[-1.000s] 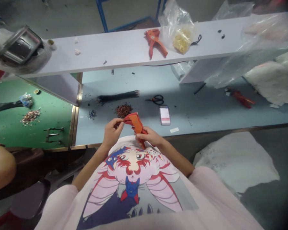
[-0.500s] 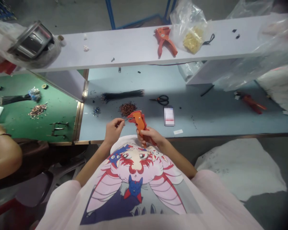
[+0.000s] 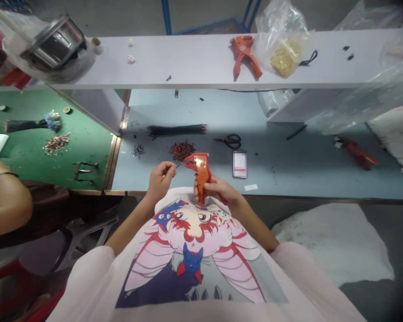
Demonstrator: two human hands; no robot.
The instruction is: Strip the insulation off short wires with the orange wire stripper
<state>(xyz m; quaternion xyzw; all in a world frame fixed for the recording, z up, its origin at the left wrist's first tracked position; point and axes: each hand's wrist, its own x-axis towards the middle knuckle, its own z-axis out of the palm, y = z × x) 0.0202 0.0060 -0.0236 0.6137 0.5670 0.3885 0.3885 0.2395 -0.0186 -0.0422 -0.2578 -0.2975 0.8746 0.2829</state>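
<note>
Just past the strippers (image 3: 201,179), blue workbench (image 3: 305,172)

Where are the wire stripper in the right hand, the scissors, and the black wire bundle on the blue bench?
Orange wire stripper (image 3: 200,174): head view, on its orange body.
Scissors (image 3: 234,142): head view, on the black finger loops.
Black wire bundle (image 3: 176,130): head view, on its middle.

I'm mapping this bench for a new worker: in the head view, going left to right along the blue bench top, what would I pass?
A small tuft of wire scraps → a pile of reddish-brown clippings → black-handled scissors → a small blurred card → a red-handled hand tool
</note>
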